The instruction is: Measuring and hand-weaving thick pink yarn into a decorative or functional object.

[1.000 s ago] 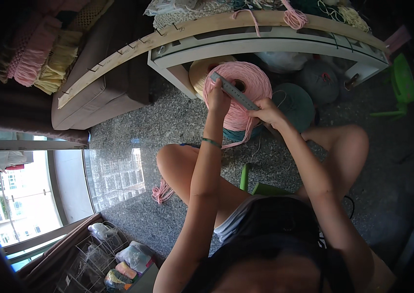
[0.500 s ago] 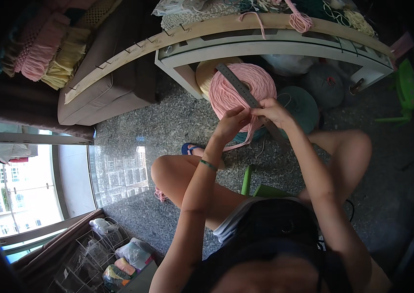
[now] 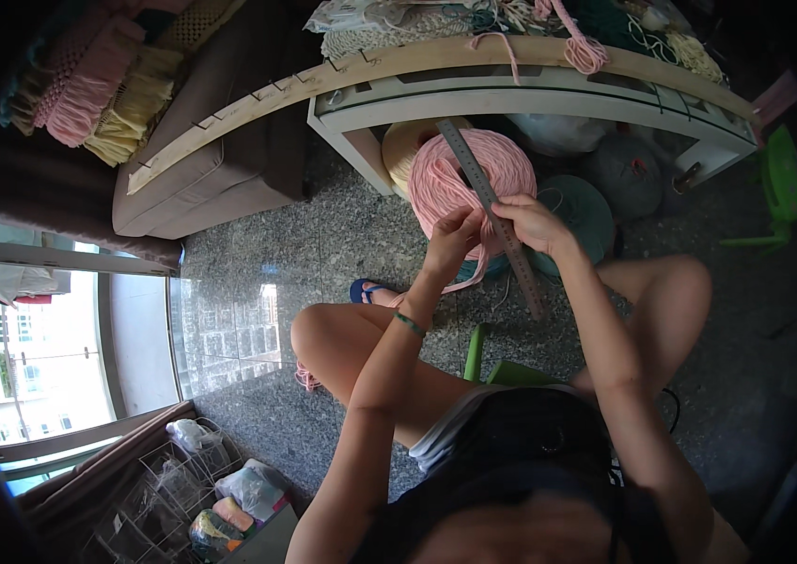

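Note:
A large spool of pink cord [image 3: 438, 183] stands on the floor in front of me, below the wooden bar. Above it my right hand [image 3: 532, 224] grips a long metal ruler [image 3: 476, 174] near its middle, the ruler slanting from far left to near right. Close beside it on the left, my left hand [image 3: 455, 237] is closed, its fingers pinched at the strand of pink cord [image 3: 482, 266] that hangs down from the spool. Exactly how the strand lies between those fingers is hard to make out.
A long wooden bar with nails [image 3: 398, 58] rests across a white table frame [image 3: 361, 108] and a brown sofa [image 3: 215, 174]. Teal [image 3: 572, 211] and grey [image 3: 626, 169] spools stand right of the pink one. A green chair [image 3: 782, 188] is at far right; a wire rack [image 3: 149, 489] lower left.
The ruler has turned steeper and slid toward the right, showing more of its near end. My hands have moved slightly apart.

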### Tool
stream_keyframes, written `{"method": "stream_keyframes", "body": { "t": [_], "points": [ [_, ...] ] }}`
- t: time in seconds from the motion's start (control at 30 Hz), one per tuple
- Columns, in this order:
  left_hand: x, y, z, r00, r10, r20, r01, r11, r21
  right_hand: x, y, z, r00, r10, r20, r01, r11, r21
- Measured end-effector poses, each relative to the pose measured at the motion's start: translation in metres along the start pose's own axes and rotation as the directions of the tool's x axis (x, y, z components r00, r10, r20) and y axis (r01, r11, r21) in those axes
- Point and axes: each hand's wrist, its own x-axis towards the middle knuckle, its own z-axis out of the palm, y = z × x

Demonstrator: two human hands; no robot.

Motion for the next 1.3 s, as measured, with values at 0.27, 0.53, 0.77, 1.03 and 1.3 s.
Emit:
{"method": "stream_keyframes", "body": {
  "t": [0.27, 0.53, 0.77, 1.03, 1.3],
  "points": [
    [-0.009, 0.005, 0.008, 0.999, 0.041, 0.027, -0.045, 0.987, 0.153, 0.001, 0.003, 0.002, 0.991, -0.030, -0.131, 0.034, 0.999, 0.026],
    [-0.005, 0.000, 0.000, 0.990, 0.126, -0.059, -0.086, 0.887, 0.453, -0.004, 0.003, 0.027, 0.974, -0.085, -0.211, 0.058, 0.990, -0.132],
    [-0.005, -0.003, 0.005, 0.970, 0.218, -0.104, -0.128, 0.830, 0.543, -0.005, 0.007, 0.026, 0.972, -0.106, -0.208, 0.105, 0.994, -0.017],
    [-0.002, -0.003, 0.008, 0.965, 0.247, -0.091, -0.178, 0.869, 0.462, -0.009, -0.008, 0.037, 0.961, -0.121, -0.249, 0.087, 0.986, -0.142],
    [-0.006, -0.007, 0.003, 0.987, 0.111, -0.112, -0.059, 0.919, 0.389, -0.043, -0.043, -0.018, 0.934, -0.353, -0.059, 0.251, 0.764, -0.594]
  ]
}}
